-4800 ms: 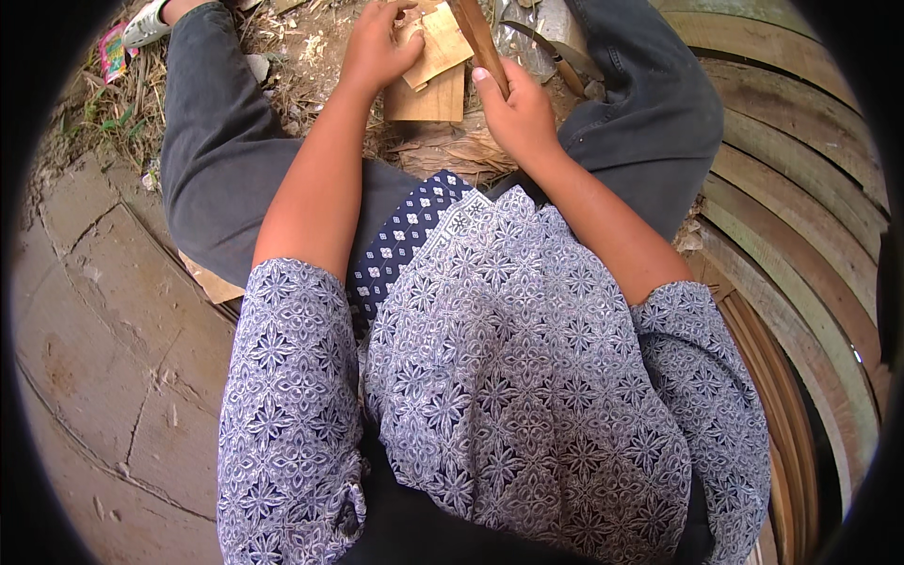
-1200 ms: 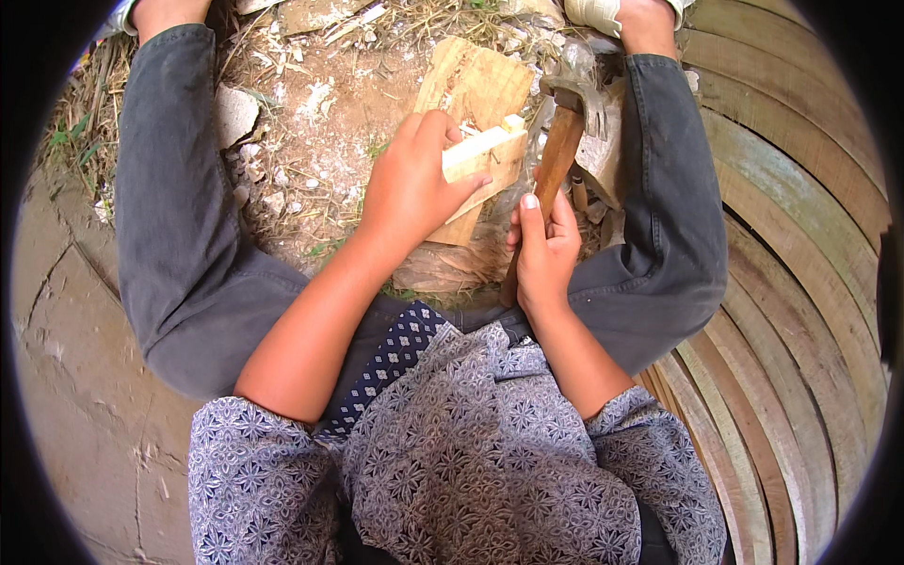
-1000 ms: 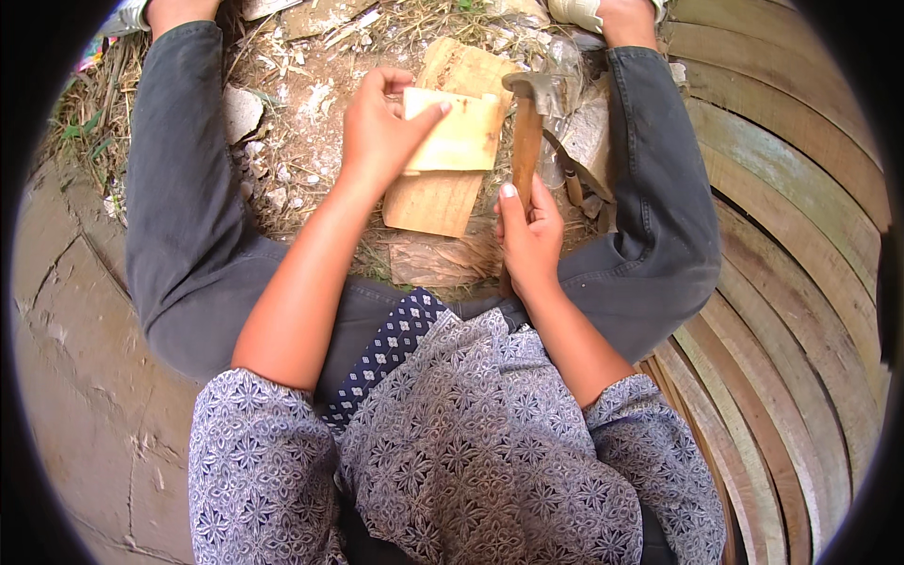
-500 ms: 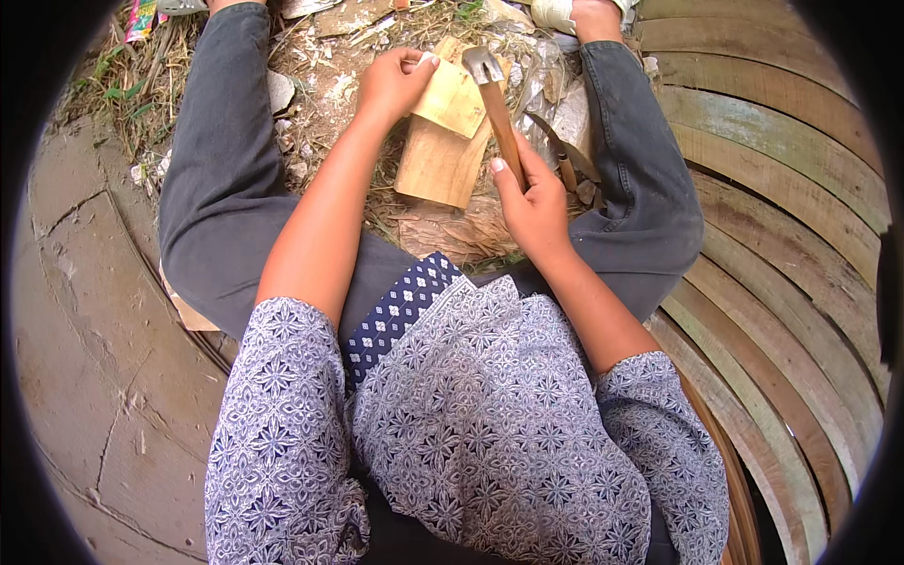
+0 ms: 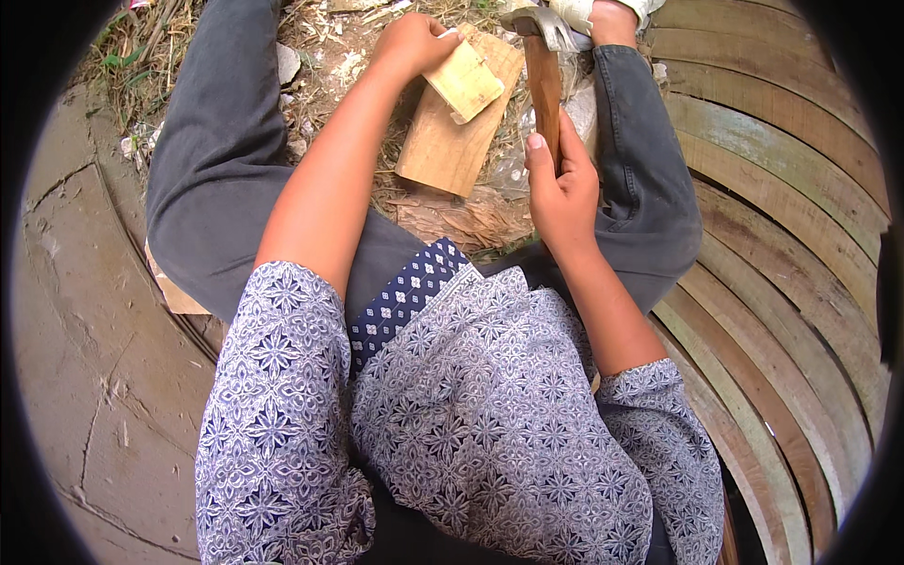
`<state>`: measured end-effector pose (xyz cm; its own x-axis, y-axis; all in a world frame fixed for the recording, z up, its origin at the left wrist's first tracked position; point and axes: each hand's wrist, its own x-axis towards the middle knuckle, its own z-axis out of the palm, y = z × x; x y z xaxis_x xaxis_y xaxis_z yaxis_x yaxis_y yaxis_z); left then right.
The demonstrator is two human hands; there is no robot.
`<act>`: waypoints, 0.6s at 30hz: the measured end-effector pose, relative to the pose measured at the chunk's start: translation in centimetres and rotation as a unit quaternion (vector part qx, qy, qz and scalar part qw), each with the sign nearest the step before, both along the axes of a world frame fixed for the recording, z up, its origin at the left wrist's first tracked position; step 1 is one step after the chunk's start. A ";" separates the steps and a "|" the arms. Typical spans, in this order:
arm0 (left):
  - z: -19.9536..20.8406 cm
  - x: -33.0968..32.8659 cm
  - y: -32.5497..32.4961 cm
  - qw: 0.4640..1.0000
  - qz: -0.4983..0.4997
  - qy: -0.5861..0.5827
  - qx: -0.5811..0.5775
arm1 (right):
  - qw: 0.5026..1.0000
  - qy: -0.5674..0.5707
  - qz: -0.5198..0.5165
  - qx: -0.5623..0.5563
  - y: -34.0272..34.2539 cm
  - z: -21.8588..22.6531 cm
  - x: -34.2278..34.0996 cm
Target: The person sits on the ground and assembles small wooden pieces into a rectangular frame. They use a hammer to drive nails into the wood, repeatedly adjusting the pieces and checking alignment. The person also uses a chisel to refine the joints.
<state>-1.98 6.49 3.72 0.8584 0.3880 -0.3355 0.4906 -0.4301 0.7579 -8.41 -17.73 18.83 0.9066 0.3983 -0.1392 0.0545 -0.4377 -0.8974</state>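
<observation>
My left hand (image 5: 414,45) grips a small pale wooden block (image 5: 468,83) by its upper left edge, thumb on top. The block is tilted, over a longer wooden board (image 5: 443,151) that lies between my legs; whether the two touch I cannot tell. In my right hand (image 5: 563,193) is a claw hammer with a wooden handle (image 5: 543,89), held upright with fingers wrapped round the handle. Its metal head (image 5: 546,26) is to the right of the block and apart from it.
Wood chips, dry grass and a flaky brown wood slab (image 5: 461,221) cover the ground around the board. Slatted wooden planks (image 5: 772,179) run along my right. A cracked grey concrete surface (image 5: 94,330) lies on my left. My legs frame both sides.
The hammer has moved right, away from the block, and its head has turned. My left hand has shifted up and right, tilting the block.
</observation>
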 end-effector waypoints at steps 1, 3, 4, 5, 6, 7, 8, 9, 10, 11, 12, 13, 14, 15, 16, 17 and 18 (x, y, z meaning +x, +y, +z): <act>-0.1 0.2 0.2 1.000 -0.003 -0.002 -0.003 | 1.000 -0.006 0.005 0.005 0.3 0.3 0.4; -0.5 0.6 0.0 1.000 -0.014 -0.003 -0.010 | 0.994 -0.013 0.038 -0.103 -0.6 -1.6 1.8; -0.4 0.8 -0.1 1.000 -0.020 -0.002 -0.007 | 0.986 -0.016 0.058 -0.154 -0.3 -1.8 2.6; -0.3 0.9 -0.2 1.000 -0.026 0.000 -0.004 | 0.986 -0.004 0.046 -0.162 -0.6 -1.5 3.1; -0.2 1.2 -0.2 0.999 -0.033 0.002 -0.002 | 0.985 0.007 0.034 -0.170 -0.9 -0.9 3.4; -0.2 1.5 0.0 0.999 -0.046 -0.007 0.008 | 0.983 0.021 0.022 -0.180 -1.1 -0.1 3.6; -0.3 1.7 0.3 0.998 -0.055 -0.013 0.016 | 0.991 0.043 0.007 -0.130 -0.8 0.6 3.5; -0.5 1.7 0.7 0.997 -0.065 -0.019 0.024 | 0.995 0.059 0.001 -0.078 -0.4 1.7 3.4; -0.2 1.9 1.1 0.997 -0.072 -0.014 0.014 | 0.998 0.054 -0.004 -0.042 0.1 2.8 3.3; -0.1 1.8 1.0 0.997 -0.074 -0.008 0.013 | 0.999 0.050 -0.009 -0.005 0.4 3.3 3.2; 0.1 1.7 1.0 0.997 -0.075 -0.002 0.013 | 0.999 0.045 -0.009 -0.003 0.5 3.3 3.0; 0.4 1.9 0.9 0.997 -0.080 0.000 0.013 | 0.999 0.020 0.016 -0.048 0.2 2.4 3.2; 0.8 2.1 0.7 0.996 -0.085 0.009 0.000 | 0.995 -0.005 0.038 -0.090 -0.7 0.2 3.5; 0.9 2.5 0.2 0.995 -0.095 0.000 0.012 | 0.989 -0.031 0.058 -0.135 -1.6 -1.7 3.8; 0.7 2.3 0.1 0.995 -0.098 -0.005 0.028 | 0.978 0.014 0.066 -0.196 -1.1 -1.6 4.1; 0.6 2.3 0.1 0.994 -0.101 -0.011 0.043 | 0.983 0.030 0.043 -0.176 -1.1 -1.1 4.2; 0.5 2.6 0.3 0.993 -0.108 -0.004 0.046 | 0.986 0.046 0.019 -0.156 -1.4 0.0 4.2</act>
